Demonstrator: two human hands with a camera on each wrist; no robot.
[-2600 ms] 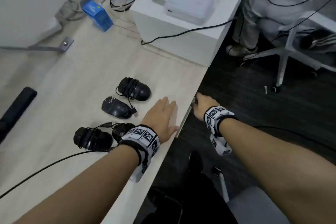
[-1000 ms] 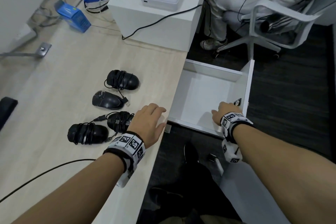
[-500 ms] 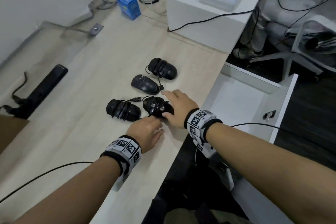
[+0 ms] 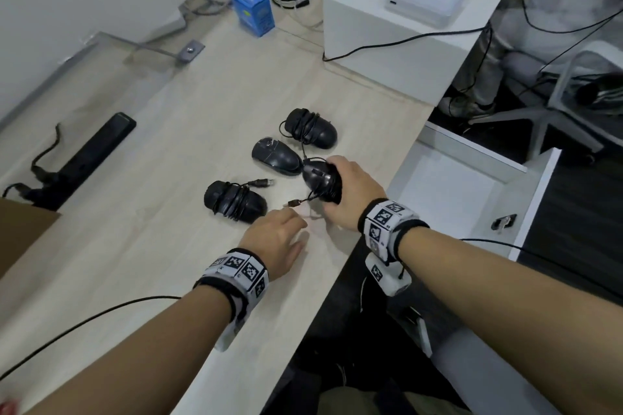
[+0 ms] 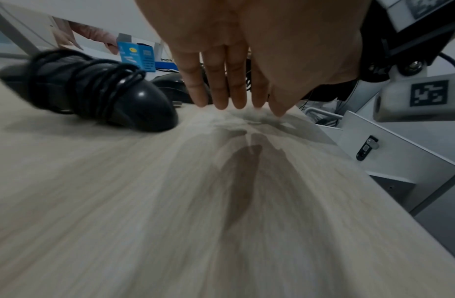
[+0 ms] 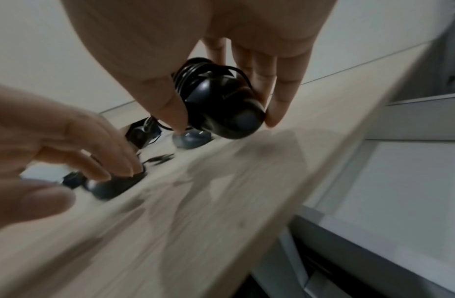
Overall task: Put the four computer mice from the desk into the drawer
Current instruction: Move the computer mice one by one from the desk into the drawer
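My right hand (image 4: 340,192) grips a black cable-wrapped mouse (image 4: 320,180) and holds it just above the wooden desk (image 4: 151,246); in the right wrist view thumb and fingers clasp this mouse (image 6: 221,108). Three more black mice lie on the desk: a wrapped one (image 4: 236,200) at the left, a bare one (image 4: 276,155) in the middle, and a wrapped one (image 4: 312,128) farthest back. My left hand (image 4: 278,239) hovers flat over the desk with straight fingers (image 5: 221,80), holding nothing. The white drawer (image 4: 472,192) stands pulled out on the right.
A white box (image 4: 397,43) with a cable across it sits at the desk's far right. A blue carton (image 4: 253,11) and tangled cables lie at the back. A black bar (image 4: 91,158) lies at the left. A seated person on a white chair (image 4: 573,77) is beyond the drawer.
My right hand left the drawer, which it had pulled out, reached over the desk and lifted the nearest wrapped mouse. My left hand slid slightly back toward me.
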